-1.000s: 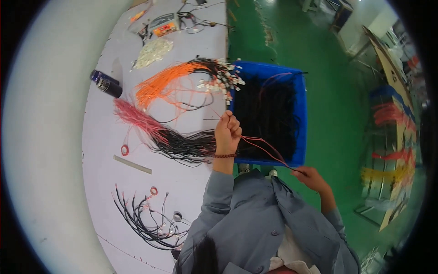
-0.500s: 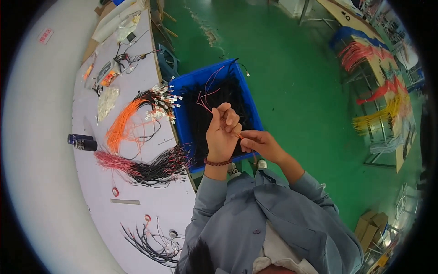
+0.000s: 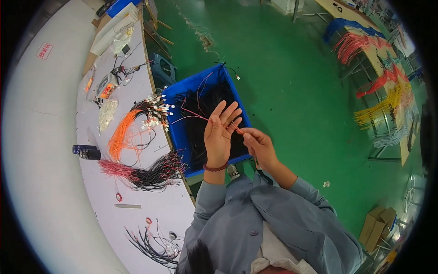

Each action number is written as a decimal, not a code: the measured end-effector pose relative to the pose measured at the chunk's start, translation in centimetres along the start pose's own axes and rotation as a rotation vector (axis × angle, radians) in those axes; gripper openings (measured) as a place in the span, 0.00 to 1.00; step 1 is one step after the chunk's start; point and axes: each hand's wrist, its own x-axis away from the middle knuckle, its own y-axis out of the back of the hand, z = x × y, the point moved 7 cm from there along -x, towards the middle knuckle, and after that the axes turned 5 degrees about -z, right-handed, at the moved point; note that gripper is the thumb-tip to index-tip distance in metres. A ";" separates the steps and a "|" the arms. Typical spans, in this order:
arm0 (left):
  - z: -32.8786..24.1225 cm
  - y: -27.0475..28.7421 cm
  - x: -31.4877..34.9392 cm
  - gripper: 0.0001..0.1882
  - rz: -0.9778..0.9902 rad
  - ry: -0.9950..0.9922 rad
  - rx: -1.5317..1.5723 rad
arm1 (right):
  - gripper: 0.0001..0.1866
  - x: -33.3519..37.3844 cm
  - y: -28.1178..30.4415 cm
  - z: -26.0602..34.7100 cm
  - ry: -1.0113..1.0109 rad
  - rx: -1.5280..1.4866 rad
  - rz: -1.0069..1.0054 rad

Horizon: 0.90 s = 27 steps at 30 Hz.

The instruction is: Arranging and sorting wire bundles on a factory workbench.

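Over the blue bin, my left hand (image 3: 220, 134) is open, palm up with its fingers spread and a beaded bracelet at the wrist. Thin pinkish-red wires (image 3: 197, 115) cross by its fingers and trail off to the left. Their other end is pinched between the thumb and fingers of my right hand (image 3: 261, 145), just right of the left fingertips. Below the right hand a strand hangs down towards my jacket. Beneath both hands, the blue bin (image 3: 241, 104) holds a mass of black cables (image 3: 196, 137).
A white table (image 3: 102, 192) runs along the left, bearing an orange wire bundle (image 3: 121, 137), a pink-and-black bundle (image 3: 146, 173), loose black cables (image 3: 148, 246) and a tape roll (image 3: 119, 197). A blue stool (image 3: 163, 68) stands behind the bin. Coloured wires drape over a rack (image 3: 388, 109) at right.
My left hand has gone from curled fingers to spread ones. The right hand keeps its pinch on the wires and sits slightly further right of the bin. The whole view has shifted a little.
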 end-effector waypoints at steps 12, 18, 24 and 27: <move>-2.0 5.4 -0.6 0.18 -0.275 -0.127 0.250 | 0.18 0.6 1.6 -0.4 0.076 0.026 -0.019; 1.1 3.0 0.7 0.15 -0.129 0.011 -0.327 | 0.21 -1.1 10.5 0.4 0.318 0.460 -0.234; 9.7 1.0 4.3 0.16 0.102 0.104 -0.691 | 0.21 -2.1 1.2 4.0 0.119 0.107 -0.009; 12.2 0.5 6.6 0.15 0.164 -0.093 -0.800 | 0.23 -3.1 1.2 4.1 0.121 -0.135 -0.151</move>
